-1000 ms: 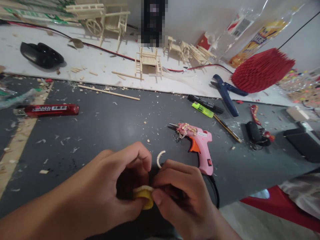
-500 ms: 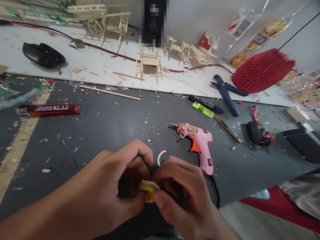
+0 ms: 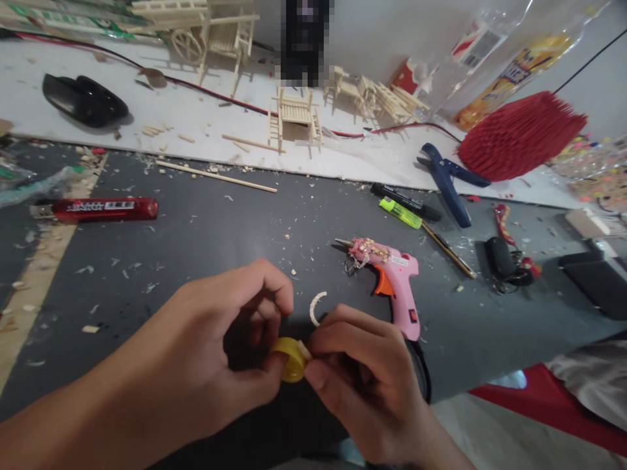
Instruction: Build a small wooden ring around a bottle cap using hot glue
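Observation:
Near the front edge of the table, my left hand (image 3: 235, 326) pinches a small round yellow bottle cap (image 3: 290, 358) between thumb and fingers. My right hand (image 3: 367, 372) has its thumb and fingertips closed on a short pale piece of wood (image 3: 304, 350) at the cap's right rim. Most of this piece is hidden by the fingers. Just beyond my right hand lies a curved pale wooden strip (image 3: 316, 307). To its right, a pink glue gun (image 3: 399, 274) with an orange trigger rests on its side, nozzle pointing left.
A red-handled tool (image 3: 105, 209) lies at left, a thin stick (image 3: 215, 176) farther back. Blue cutters (image 3: 448, 186), a black marker (image 3: 409, 202), a green highlighter (image 3: 399, 213) and keys (image 3: 509, 267) are at right. A miniature wooden chair (image 3: 294, 111) stands on the white ledge (image 3: 196, 124).
The pale strip that lay along the cap's top has come away to the right with my right hand. The cap's yellow rim now shows. The view has shifted slightly.

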`<state>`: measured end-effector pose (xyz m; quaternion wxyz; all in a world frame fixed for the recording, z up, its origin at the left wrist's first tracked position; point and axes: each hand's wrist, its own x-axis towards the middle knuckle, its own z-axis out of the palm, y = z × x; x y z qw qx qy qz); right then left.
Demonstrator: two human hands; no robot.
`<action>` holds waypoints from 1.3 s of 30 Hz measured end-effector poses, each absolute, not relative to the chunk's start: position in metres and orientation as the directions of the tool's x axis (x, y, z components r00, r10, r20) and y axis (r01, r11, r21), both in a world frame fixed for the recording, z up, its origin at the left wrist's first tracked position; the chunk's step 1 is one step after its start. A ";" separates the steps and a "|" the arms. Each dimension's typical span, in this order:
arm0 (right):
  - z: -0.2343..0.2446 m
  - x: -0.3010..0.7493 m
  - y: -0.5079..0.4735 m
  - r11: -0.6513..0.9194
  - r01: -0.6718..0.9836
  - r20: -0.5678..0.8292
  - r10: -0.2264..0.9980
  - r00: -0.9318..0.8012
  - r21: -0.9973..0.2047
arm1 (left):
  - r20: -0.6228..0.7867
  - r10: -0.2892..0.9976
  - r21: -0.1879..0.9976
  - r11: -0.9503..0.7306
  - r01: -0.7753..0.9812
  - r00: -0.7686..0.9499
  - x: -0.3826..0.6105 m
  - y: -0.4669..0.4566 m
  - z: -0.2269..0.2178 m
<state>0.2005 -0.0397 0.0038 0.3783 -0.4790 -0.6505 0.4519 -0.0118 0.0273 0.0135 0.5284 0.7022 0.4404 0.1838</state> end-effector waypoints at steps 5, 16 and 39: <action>0.005 0.196 -0.037 0.172 0.310 0.100 0.967 -0.234 -0.935 | -0.079 0.768 0.868 -0.261 0.422 0.636 -0.019 0.032 0.009; 0.005 0.194 -0.037 0.235 0.341 0.195 0.969 -0.149 -0.910 | -0.031 0.773 0.817 -0.346 0.462 0.633 -0.025 0.038 0.012; 0.001 0.201 -0.037 0.060 -0.057 0.066 0.993 -0.097 -0.997 | 0.120 0.845 0.867 -0.345 0.360 0.522 -0.011 0.025 0.051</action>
